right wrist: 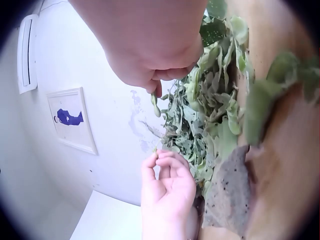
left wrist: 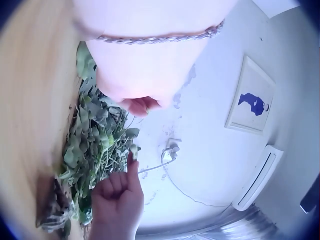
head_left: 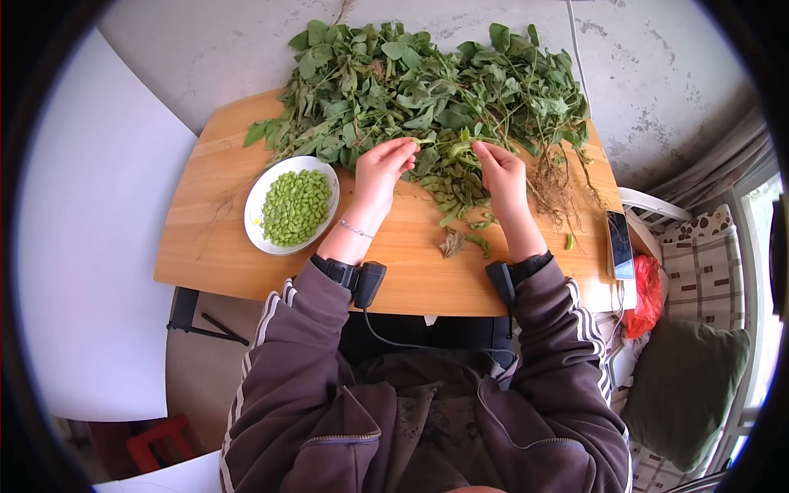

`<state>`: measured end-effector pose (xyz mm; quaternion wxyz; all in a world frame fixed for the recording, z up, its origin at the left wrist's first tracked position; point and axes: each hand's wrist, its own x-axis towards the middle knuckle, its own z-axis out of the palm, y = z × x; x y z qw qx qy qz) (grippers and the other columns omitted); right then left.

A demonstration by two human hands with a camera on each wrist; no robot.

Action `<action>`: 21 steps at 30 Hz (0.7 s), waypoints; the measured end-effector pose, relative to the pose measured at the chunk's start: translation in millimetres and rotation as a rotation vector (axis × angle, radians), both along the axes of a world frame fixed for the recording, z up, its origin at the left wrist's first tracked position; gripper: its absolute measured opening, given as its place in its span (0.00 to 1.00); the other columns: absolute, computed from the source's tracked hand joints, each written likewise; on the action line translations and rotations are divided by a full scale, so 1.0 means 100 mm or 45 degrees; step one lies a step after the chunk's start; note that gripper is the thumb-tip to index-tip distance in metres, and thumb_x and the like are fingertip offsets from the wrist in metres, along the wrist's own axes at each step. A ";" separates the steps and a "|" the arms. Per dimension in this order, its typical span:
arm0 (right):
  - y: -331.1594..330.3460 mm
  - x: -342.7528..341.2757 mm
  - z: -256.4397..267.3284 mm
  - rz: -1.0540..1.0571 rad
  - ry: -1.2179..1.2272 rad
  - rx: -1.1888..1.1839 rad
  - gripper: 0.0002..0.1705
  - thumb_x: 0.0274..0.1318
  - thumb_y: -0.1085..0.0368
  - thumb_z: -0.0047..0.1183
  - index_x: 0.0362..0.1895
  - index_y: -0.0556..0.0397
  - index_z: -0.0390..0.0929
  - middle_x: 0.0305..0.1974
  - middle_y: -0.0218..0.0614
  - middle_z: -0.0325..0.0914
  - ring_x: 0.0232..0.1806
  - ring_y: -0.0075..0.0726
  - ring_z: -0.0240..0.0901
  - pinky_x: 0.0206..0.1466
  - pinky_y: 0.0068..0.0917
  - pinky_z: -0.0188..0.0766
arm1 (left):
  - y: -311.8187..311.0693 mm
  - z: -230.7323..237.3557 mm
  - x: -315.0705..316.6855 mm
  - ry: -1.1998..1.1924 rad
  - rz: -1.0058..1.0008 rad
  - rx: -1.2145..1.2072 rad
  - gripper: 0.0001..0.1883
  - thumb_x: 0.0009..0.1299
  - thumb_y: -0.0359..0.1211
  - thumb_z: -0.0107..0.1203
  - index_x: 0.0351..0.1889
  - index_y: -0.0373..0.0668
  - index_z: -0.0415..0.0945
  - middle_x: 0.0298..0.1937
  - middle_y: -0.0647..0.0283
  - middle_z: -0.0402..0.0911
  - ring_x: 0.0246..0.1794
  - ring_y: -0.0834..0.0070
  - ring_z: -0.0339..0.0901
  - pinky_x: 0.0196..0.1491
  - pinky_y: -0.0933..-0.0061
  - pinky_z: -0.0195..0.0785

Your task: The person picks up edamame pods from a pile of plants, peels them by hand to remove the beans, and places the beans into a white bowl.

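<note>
In the head view my left hand (head_left: 380,177) pinches a small green piece (head_left: 424,141) between thumb and fingertips. My right hand (head_left: 503,175) is a short way to the right, apart from it. The right wrist view shows a green pod (right wrist: 155,106) pinched at the tips of the right hand (right wrist: 160,60), and the left hand (right wrist: 169,187) facing it with a tiny green bit (right wrist: 155,150) at its fingertips. Both hands are over the front of a leafy heap (head_left: 411,90). A white bowl (head_left: 253,215) of shelled green beans (head_left: 296,207) stands left of the left hand.
Loose pods (head_left: 479,243) and a dry leaf (head_left: 451,242) lie on the wooden table (head_left: 394,271) near the right forearm. Roots (head_left: 556,193) spread at the heap's right. A phone (head_left: 619,244) is at the table's right edge, with a red bag (head_left: 646,297) beyond.
</note>
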<state>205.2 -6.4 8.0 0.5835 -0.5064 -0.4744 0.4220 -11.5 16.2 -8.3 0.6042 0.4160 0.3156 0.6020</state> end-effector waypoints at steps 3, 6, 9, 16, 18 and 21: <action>-0.02 -0.05 0.01 0.071 -0.068 -0.040 0.19 0.63 0.55 0.62 0.46 0.60 0.86 0.22 0.17 0.69 0.21 0.11 0.54 0.23 0.17 0.50 | -0.06 0.00 0.12 0.353 -0.063 0.104 0.14 0.73 0.26 0.56 0.54 0.31 0.80 0.44 0.58 0.86 0.41 0.77 0.83 0.47 0.78 0.78; -0.05 -0.05 0.04 0.142 -0.191 -0.059 0.20 0.63 0.55 0.63 0.46 0.60 0.86 0.25 0.22 0.76 0.25 0.14 0.63 0.29 0.18 0.61 | -0.06 -0.05 0.18 0.439 -0.078 0.223 0.13 0.74 0.27 0.57 0.54 0.31 0.81 0.44 0.59 0.86 0.41 0.78 0.83 0.48 0.78 0.78; -0.08 -0.08 0.09 0.158 -0.275 -0.035 0.20 0.63 0.55 0.63 0.46 0.60 0.86 0.31 0.29 0.82 0.32 0.19 0.71 0.39 0.21 0.69 | -0.12 0.09 0.15 0.404 -0.143 0.215 0.14 0.71 0.28 0.60 0.53 0.33 0.82 0.44 0.59 0.87 0.42 0.78 0.84 0.48 0.78 0.77; -0.07 -0.10 0.04 0.215 -0.236 -0.058 0.19 0.64 0.55 0.62 0.47 0.61 0.85 0.37 0.32 0.85 0.40 0.20 0.74 0.46 0.21 0.71 | -0.17 0.09 0.15 0.644 -0.033 0.478 0.15 0.68 0.24 0.64 0.52 0.32 0.82 0.45 0.57 0.87 0.38 0.76 0.86 0.44 0.80 0.79; -0.08 -0.12 0.05 0.237 -0.215 -0.054 0.19 0.64 0.55 0.61 0.47 0.59 0.85 0.31 0.27 0.79 0.33 0.16 0.67 0.38 0.20 0.63 | -0.16 0.09 0.15 0.833 0.132 0.685 0.14 0.66 0.27 0.66 0.48 0.33 0.84 0.41 0.59 0.87 0.36 0.77 0.85 0.41 0.81 0.79; -0.14 -0.14 0.13 0.260 -0.243 -0.011 0.18 0.64 0.55 0.61 0.47 0.57 0.86 0.25 0.21 0.73 0.26 0.13 0.60 0.29 0.18 0.55 | -0.16 0.11 0.14 0.962 0.228 0.825 0.12 0.66 0.28 0.67 0.46 0.33 0.85 0.39 0.60 0.87 0.35 0.78 0.85 0.39 0.82 0.78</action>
